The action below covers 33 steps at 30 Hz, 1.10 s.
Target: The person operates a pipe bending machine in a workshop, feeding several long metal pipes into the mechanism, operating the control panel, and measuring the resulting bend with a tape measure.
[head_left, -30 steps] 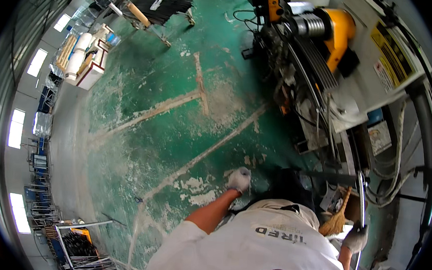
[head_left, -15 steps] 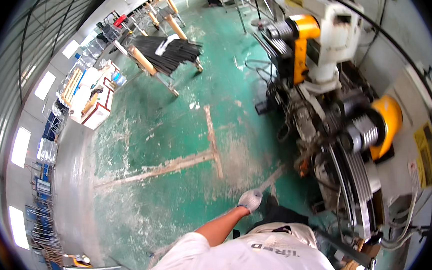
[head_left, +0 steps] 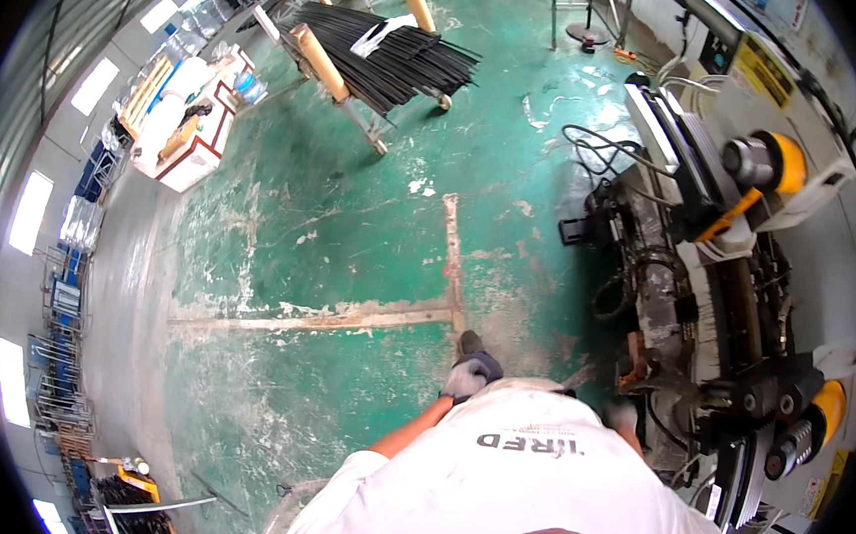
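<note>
A machine (head_left: 664,303) is seen beside the green floor (head_left: 352,222).
The left hand (head_left: 465,379) is seen beside the shirt (head_left: 533,473), the right hand (head_left: 622,416) near the machine; how wide either is cannot be told.

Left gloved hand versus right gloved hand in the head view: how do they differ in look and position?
The left gloved hand is by the dark trouser leg; the right gloved hand is nearer the industrial machine. The left gloved hand looks larger and clearer, the right gloved hand smaller and blurred. Both wear pale gloves.
</note>
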Motion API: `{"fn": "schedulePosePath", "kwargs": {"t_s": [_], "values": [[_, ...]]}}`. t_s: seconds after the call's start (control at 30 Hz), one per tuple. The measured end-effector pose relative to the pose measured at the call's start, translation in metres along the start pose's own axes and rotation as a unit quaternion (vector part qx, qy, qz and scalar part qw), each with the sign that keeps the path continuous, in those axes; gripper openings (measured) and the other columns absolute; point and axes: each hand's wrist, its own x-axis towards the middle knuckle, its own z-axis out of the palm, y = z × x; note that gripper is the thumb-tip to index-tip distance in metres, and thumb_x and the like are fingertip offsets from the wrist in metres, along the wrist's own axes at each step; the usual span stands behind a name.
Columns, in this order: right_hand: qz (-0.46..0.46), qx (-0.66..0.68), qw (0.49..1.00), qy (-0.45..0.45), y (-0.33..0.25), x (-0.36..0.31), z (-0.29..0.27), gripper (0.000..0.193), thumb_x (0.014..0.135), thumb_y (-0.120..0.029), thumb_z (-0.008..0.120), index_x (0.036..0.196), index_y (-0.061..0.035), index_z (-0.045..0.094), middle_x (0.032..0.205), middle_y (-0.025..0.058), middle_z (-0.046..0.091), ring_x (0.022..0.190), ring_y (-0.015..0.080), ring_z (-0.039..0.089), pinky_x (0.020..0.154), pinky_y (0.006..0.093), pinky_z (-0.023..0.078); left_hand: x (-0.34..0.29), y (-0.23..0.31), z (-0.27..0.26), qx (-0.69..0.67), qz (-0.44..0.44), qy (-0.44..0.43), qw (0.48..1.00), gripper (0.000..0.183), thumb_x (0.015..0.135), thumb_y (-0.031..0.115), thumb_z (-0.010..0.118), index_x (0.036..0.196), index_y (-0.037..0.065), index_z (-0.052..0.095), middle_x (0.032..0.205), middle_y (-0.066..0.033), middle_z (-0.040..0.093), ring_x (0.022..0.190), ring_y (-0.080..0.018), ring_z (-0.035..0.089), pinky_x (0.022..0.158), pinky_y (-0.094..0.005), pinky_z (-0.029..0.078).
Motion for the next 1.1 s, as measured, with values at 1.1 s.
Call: {"fn": "schedulePosePath", "kwargs": {"t_s": [1.1], "values": [[-0.089, 0.003, 0.996, -0.032, -1.133, 0.768, -0.371, 0.088, 0.076, -0.057, 0.09, 0.136, -0.002, 0.057, 0.138, 0.0214, 0.065, 0.129, 0.036, 0.064, 0.109, 0.0442, 0.054, 0.499, -0.044, -0.629, -0.221, -0.309, 0.343, 0.859, 0.016, 0.084, 0.005, 0.068, 0.098, 0.001, 0.075, 0.09, -0.01, 0.077, 0.085, -0.0193, 0.074, 0.082, -0.0339, 0.058]]}}
